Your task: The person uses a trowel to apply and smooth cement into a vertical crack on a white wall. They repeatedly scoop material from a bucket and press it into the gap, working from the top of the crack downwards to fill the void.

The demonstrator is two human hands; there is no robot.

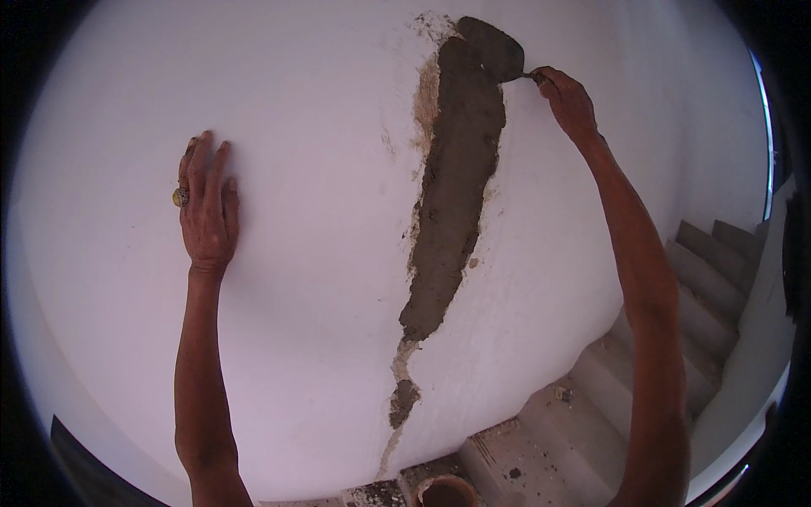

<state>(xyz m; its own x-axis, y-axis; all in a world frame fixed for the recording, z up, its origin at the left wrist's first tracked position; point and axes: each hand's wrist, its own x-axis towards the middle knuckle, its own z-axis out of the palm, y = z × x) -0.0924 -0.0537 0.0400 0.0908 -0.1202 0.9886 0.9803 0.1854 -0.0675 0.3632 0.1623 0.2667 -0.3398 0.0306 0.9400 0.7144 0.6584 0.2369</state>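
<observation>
My right hand [564,100] is closed round the handle of a trowel [500,52], whose rounded blade is coated with grey mortar. The blade lies against the upper end of a long patch of wet mortar [456,186] on the white wall [312,253]. This patch runs down the wall and narrows toward the bottom, where a smaller dab of mortar [404,401] sits below a strip of bare, chipped surface. Left of the patch, my left hand [209,207] rests on the wall with fingers stretched out, holding nothing. A ring [180,197] shows on one of its fingers.
Concrete stairs [591,380] climb to the right along the wall's foot, with mortar splashes on the lower steps. At the bottom edge stands a round brown container [448,492], partly cut off. A small scrap [563,393] lies on one step.
</observation>
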